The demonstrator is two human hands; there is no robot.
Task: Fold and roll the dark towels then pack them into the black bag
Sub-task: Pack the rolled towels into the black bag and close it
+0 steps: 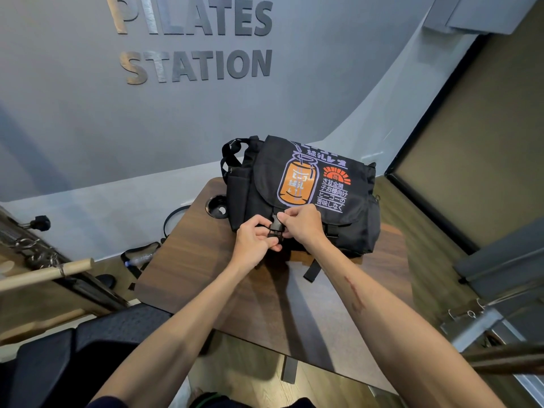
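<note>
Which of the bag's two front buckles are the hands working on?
The buckle on the viewer's left of the black bag, pinched between left hand and right hand. The other strap buckle, further right, is untouched.

one black bag (303, 195), one table (206, 260), two hands (253, 242)
</note>
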